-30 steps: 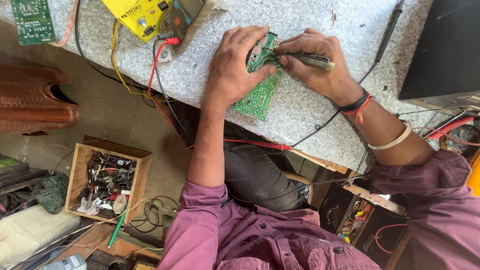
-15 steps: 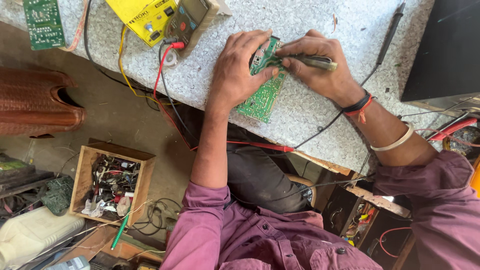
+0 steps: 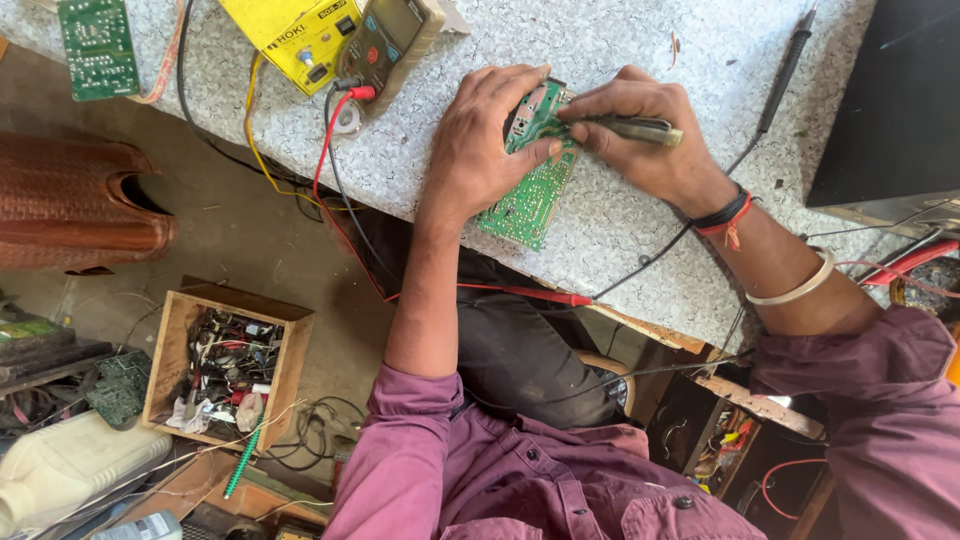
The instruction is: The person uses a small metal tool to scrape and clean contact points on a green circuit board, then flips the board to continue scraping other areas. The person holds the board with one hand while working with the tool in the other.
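**Circuit board pinned flat while a pen-like tool works its top end**

Circuit board (image 3: 530, 185) — green, long and narrow — lies on the speckled stone table (image 3: 620, 250), close to the near edge and tilted so its lower corner points at that edge. The left hand (image 3: 485, 145) is spread over the board's left side, fingers pressed down and thumb tip resting on the green face, clamping it to the table rather than lifting it. The right hand (image 3: 645, 140) is clenched around a dark pen-like tool (image 3: 640, 130), which lies almost level with its tip hidden among the fingertips at the board's top end; whether the tip touches the board cannot be seen.

Against the pictures from a second and half a second earlier, both hands and the board sit in the same arrangement — only the camera has drifted a little, bringing more of the far-left table into view. That points to steady, fine work on one spot, not a change of grip.

Further out, a yellow meter (image 3: 300, 40) sits toward the far-left part of the table with red and black leads (image 3: 335, 150) trailing over the near edge. A second green board (image 3: 98, 48) lies at the far-left corner. A dark box (image 3: 890, 110) stands at the right edge. Below, on the floor, a wooden box of parts (image 3: 225, 365).
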A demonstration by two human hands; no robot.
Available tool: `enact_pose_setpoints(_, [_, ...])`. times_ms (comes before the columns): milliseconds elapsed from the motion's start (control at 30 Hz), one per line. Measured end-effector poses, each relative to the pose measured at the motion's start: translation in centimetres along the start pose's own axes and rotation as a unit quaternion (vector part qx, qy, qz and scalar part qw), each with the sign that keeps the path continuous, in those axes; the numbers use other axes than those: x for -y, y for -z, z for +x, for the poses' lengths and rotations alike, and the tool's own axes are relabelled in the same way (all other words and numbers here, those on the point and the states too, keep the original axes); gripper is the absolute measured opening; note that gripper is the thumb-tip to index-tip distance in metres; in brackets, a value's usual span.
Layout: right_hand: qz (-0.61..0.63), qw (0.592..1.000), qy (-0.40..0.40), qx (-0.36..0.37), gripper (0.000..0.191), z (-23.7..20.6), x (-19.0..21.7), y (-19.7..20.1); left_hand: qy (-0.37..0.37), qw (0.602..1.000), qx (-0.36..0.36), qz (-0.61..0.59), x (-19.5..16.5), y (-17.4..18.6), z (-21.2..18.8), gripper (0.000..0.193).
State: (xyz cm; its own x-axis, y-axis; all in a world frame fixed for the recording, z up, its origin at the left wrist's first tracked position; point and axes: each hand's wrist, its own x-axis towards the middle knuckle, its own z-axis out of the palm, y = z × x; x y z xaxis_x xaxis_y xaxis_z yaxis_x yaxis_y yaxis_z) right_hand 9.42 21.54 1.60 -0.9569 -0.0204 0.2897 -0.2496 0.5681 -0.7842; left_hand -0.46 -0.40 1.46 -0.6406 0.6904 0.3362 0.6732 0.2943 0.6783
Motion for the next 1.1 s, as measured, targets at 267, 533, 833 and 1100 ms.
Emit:
enact_pose_setpoints(267, [-0.008, 0.999, 0.038, 0.001, 0.022, 0.08, -0.16, -0.23, 0.0, 1.0, -0.004, -0.003, 0.18, -0.01, -0.14, 0.074])
enact_pose_setpoints(533, [-0.026, 0.999, 0.035, -0.011, 0.023, 0.16, -0.12, -0.1, 0.002, 1.0, -0.006, 0.0, 0.26, -0.14, -0.16, 0.074])
enact_pose_setpoints(833, [-0.002, 0.999, 0.03, 0.011, 0.022, -0.06, -0.17, -0.28, 0.0, 1.0, -0.01, 0.003, 0.18, -0.14, -0.02, 0.073])
enact_pose_setpoints(1100, [-0.036, 0.998, 0.049, -0.012, 0.022, 0.28, -0.16, -0.19, -0.003, 1.0, -0.014, -0.003, 0.11, -0.01, -0.01, 0.072])
